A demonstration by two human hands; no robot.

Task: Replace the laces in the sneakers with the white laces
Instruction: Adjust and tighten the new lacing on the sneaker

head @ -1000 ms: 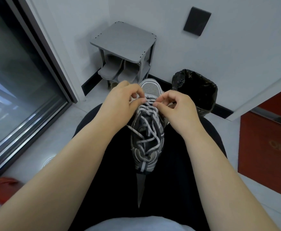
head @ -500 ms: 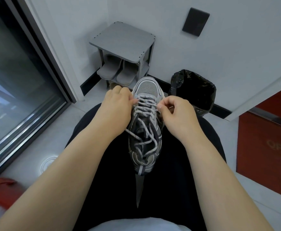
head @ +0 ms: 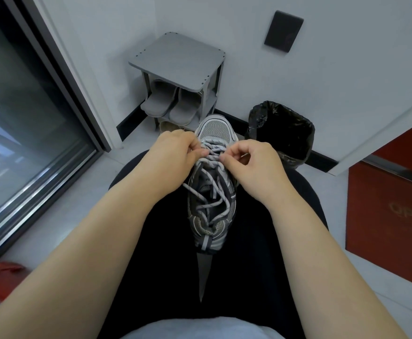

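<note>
A grey and black sneaker (head: 215, 129) lies between my thighs on my black-trousered lap, toe pointing away from me. Its speckled grey lace (head: 212, 192) is slack and tangled over the tongue. My left hand (head: 173, 159) pinches the lace at the sneaker's left side near the toe-end eyelets. On the opposite side my right hand (head: 254, 165) pinches the same lace at the same row. Both hands have fingers curled, with fingertips almost meeting over the lace crossings. I see no white laces.
A small grey stool-shelf (head: 178, 59) with grey slippers (head: 168, 101) under it stands against the wall ahead. A bin with a black bag (head: 280, 128) stands to its right. A glass door (head: 17, 113) runs along the left, a red cabinet (head: 390, 204) on the right.
Both hands shifted slightly along the lace rows near the toe end, the fingertips drawing closer together. The sneaker stayed on my lap.
</note>
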